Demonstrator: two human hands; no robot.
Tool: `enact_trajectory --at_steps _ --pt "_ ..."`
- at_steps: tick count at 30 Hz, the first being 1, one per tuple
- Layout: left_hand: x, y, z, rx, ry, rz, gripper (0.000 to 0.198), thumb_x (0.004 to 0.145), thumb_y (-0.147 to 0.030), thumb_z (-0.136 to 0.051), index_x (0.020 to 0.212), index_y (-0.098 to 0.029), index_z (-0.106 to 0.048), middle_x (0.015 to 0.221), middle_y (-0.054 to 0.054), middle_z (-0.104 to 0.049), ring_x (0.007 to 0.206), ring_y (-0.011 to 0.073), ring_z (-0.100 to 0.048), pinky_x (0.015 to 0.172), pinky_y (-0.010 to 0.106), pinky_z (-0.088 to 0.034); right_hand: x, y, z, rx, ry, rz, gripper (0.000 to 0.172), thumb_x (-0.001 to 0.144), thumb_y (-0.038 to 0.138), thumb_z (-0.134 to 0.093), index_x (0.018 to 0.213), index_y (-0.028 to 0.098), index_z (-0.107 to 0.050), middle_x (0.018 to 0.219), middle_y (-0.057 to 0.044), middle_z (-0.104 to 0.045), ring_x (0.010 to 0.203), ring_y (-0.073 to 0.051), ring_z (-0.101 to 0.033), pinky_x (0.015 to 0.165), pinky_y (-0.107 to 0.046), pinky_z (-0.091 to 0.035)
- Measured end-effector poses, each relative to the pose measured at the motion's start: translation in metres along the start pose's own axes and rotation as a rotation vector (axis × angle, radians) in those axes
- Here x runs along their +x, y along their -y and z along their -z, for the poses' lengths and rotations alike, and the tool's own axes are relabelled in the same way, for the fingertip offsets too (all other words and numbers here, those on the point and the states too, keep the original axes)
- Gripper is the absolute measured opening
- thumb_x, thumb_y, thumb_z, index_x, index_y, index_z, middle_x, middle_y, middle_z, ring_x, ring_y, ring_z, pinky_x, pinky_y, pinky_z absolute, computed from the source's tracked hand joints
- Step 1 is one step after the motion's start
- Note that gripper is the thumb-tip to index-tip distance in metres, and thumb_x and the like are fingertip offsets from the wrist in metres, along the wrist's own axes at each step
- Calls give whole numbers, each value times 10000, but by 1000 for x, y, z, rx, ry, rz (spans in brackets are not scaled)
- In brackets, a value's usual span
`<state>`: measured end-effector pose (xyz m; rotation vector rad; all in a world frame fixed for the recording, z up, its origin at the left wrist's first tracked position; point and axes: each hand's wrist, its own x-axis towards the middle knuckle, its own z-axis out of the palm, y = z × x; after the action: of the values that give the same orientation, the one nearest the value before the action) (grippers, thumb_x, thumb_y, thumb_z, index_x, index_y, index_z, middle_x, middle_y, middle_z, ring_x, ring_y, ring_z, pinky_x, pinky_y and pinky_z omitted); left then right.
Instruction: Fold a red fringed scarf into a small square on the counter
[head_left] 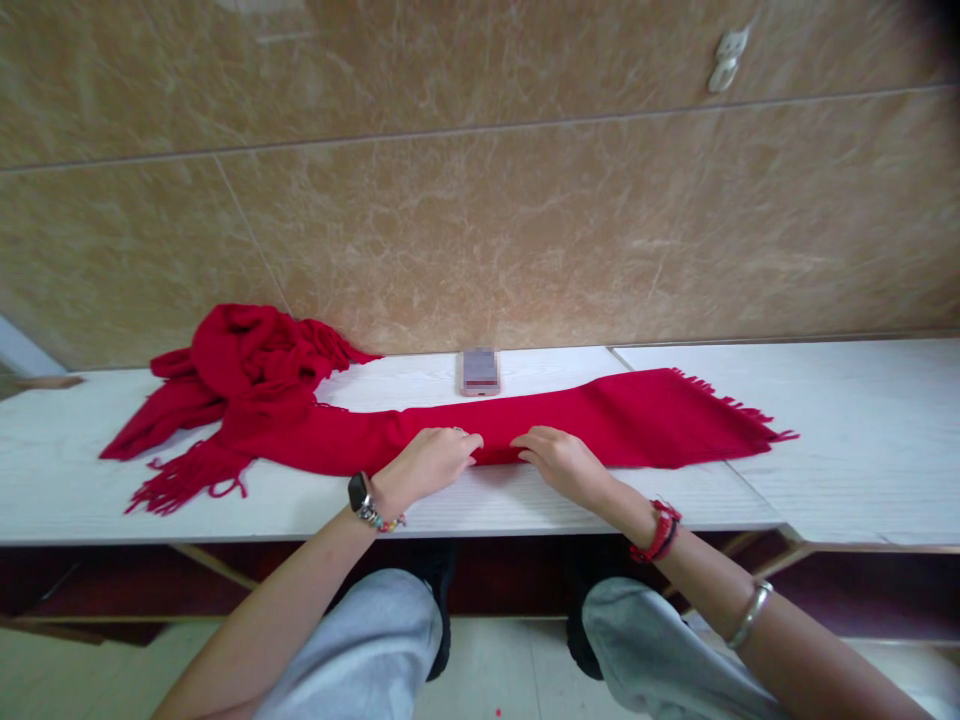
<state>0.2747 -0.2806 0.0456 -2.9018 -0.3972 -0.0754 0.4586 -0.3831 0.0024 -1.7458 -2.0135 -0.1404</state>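
A red scarf (637, 415) lies lengthwise along the white tabletop, folded into a long strip with its fringe at the right end. My left hand (431, 460) is closed at the near edge of the strip's middle, thumb and fingers pinched on the cloth. A short gap to the right, my right hand (562, 462) also pinches that near edge with bent fingers. To the left, a crumpled heap of red fringed cloth (244, 345) rests at the strip's left end. Whether the heap is a separate scarf I cannot tell.
Beyond the strip, a phone (480, 372) lies against the tan tiled wall (450, 230). A small white cat-shaped hook (728, 60) is fixed higher up. The white tabletop (847, 430) is narrow, with dark open shelving (112, 580) below its front edge.
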Motion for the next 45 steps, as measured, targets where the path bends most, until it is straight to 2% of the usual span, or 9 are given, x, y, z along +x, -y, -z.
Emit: enact_trajectory --at_steps 4,7,11,13,18,24,29,34,45 --pt "-3 0 1 32 16 -68 200 845 -64 -404 954 -159 -542 842 62 -634 782 191 -608 641 266 -445 1 8 -1 -27 -70 53 203 781 174 -565 979 167 -607 932 -82 -584 857 -180 -554 749 -285 -460" --pt "-4 -1 -1 38 26 -75 252 822 -19 -399 990 -155 -528 841 63 -629 779 179 -606 658 257 -444 3 16 -5 -78 -92 45 131 778 177 -569 900 170 -615 941 -83 -555 824 -174 -540 707 -281 -456" --pt "-4 -3 0 13 -7 -51 127 857 -174 -463 972 -164 -515 888 59 -600 802 184 -595 657 259 -448 6 21 -12 -181 -29 18 49 796 152 -547 771 162 -588 773 -50 -563 745 -166 -529 664 -269 -413" --pt "-4 -4 2 7 -26 -52 170 828 -251 -533 975 -172 -502 950 57 -568 821 190 -584 644 258 -451 7 20 -13 -211 -29 10 68 808 155 -537 750 162 -572 721 -39 -565 723 -165 -528 657 -269 -391" --pt "-3 -4 1 10 -44 -14 111 845 -128 -471 946 -158 -508 892 57 -573 823 190 -578 678 272 -445 7 17 -12 -245 -59 45 111 838 178 -507 749 155 -568 714 -44 -578 713 -165 -525 651 -272 -351" --pt "-2 0 -2 -53 -45 7 108 852 -119 -461 890 -147 -558 810 57 -626 793 183 -598 675 260 -439 8 19 -10 -255 -55 40 135 852 183 -487 761 154 -582 715 -45 -581 710 -170 -519 651 -281 -333" --pt "-3 -2 2 18 -17 -2 93 844 -144 -490 889 -155 -571 818 57 -642 761 184 -606 637 256 -436 8 24 -9 -234 -59 85 72 807 210 -559 851 163 -591 847 -62 -590 800 -187 -512 682 -287 -337" --pt "-5 -4 2 36 5 -29 85 832 -154 -508 895 -164 -564 822 49 -627 768 188 -598 628 257 -438 8 25 -11 -292 -42 108 123 823 138 -509 731 155 -588 727 -50 -579 715 -175 -499 648 -289 -322" --pt "-10 0 -3 51 28 -8 120 794 -60 -498 806 -151 -575 750 54 -620 716 194 -591 615 267 -435 6 22 -14 -340 -36 205 123 826 124 -501 741 146 -588 740 -47 -581 713 -175 -489 642 -287 -313"
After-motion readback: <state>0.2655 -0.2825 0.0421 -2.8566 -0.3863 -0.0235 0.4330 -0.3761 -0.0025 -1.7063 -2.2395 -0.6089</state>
